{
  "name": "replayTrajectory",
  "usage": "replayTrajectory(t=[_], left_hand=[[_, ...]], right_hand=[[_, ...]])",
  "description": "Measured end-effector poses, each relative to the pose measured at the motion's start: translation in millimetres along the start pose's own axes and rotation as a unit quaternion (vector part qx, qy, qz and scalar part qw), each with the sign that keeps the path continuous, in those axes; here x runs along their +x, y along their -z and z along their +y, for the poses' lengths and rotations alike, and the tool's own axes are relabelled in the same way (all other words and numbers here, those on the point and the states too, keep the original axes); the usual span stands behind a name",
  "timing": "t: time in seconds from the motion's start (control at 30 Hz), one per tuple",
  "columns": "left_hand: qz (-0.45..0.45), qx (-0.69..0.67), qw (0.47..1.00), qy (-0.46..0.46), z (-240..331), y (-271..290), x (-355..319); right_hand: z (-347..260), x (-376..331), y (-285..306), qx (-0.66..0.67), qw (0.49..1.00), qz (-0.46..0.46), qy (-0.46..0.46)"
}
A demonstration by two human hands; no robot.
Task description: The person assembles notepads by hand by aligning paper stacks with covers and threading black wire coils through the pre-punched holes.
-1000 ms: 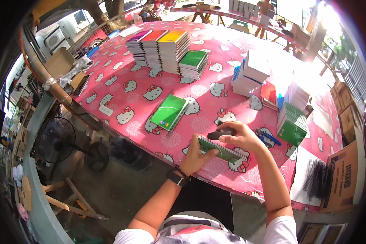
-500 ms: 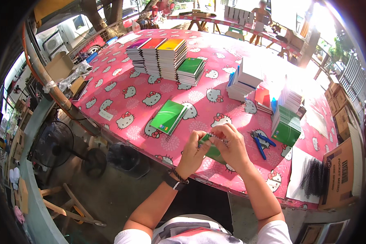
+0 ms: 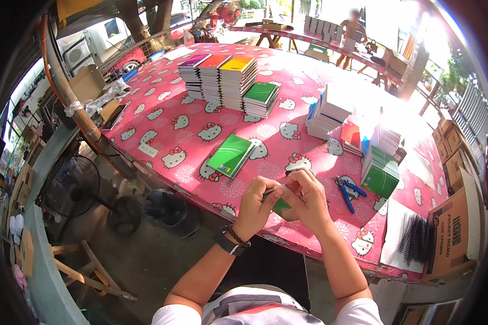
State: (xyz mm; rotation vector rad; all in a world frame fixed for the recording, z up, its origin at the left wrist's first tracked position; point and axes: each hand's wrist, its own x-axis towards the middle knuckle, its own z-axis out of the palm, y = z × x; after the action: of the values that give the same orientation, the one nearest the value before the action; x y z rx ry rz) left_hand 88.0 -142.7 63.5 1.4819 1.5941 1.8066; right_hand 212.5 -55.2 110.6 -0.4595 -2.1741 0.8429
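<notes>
Between my two hands, just above the near edge of the table, is a small green-covered notebook [image 3: 283,208], mostly hidden by my fingers. My left hand [image 3: 256,206] grips its left side, thumb on top. My right hand [image 3: 306,199] pinches along its upper edge, fingers bent over it. Beyond my hands lies a finished-looking green spiral notebook [image 3: 231,155] flat on the table. To the right of my right hand rest blue-handled pliers [image 3: 346,194]. A row of green-covered notebooks [image 3: 380,172] stands past the pliers.
Stacks of purple, red and yellow notebooks [image 3: 220,81] and a lower green stack [image 3: 261,99] stand at the far left of the pink patterned table [image 3: 200,143]. Black spiral wires [image 3: 416,238] lie on white paper by a cardboard box [image 3: 454,230]. Another person [image 3: 352,35] stands far off.
The view has shifted slightly. Both hands still hold the small notebook, which is tilted a little differently, with my fingers closer around its upper edge.
</notes>
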Motion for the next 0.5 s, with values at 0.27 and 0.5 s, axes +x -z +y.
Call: replayTrajectory(t=[0.27, 0.5], left_hand=[[-0.004, -0.010, 0.999, 0.034, -7, 1, 5], [-0.018, -0.028, 0.999, 0.037, -21, 19, 37]], right_hand=[[4, -4, -8, -0.021, 1.000, 0.015, -0.001], [11, -7, -2, -0.047, 0.997, -0.040, -0.042]])
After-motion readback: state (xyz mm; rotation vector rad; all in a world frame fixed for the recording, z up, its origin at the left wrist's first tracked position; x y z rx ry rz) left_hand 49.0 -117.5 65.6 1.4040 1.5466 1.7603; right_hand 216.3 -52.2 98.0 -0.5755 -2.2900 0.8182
